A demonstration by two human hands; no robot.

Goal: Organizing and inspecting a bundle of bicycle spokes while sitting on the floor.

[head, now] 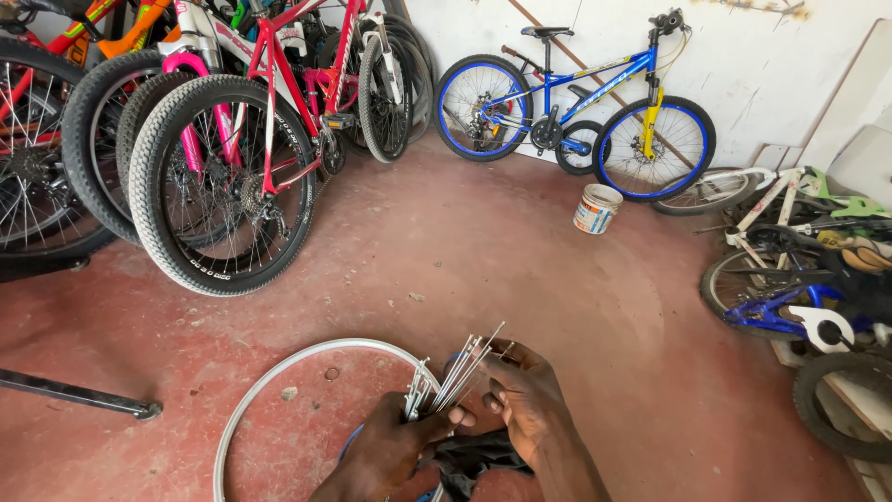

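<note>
a small white bucket (596,208) with a coloured band stands on the red floor (520,270) near the blue bike (576,102); its mouth faces away enough that i cannot tell what is in it.

low in the view, the left hand (386,455) and right hand (525,400) meet over a bare silver rim (279,381) lying flat on the floor. a bundle of thin metal spokes (460,367) fans up and to the right from between them. the left fingers (437,423) are closed around the lower ends of the bundle, thumb on top. the right fingers (497,395) curl loosely against the spokes from the right side, tips touching them partway up, not fully closed. the spoke tips stick out free above both hands.

something dark, maybe cloth, sits under the wrists; i cannot tell what it is.

the bucket's label is a wide band round its wall, orange and blue on white. a red bike (269,139) with knobbly tyres leans at the left, and a white wall (762,56) stands behind the blue bike.
</note>
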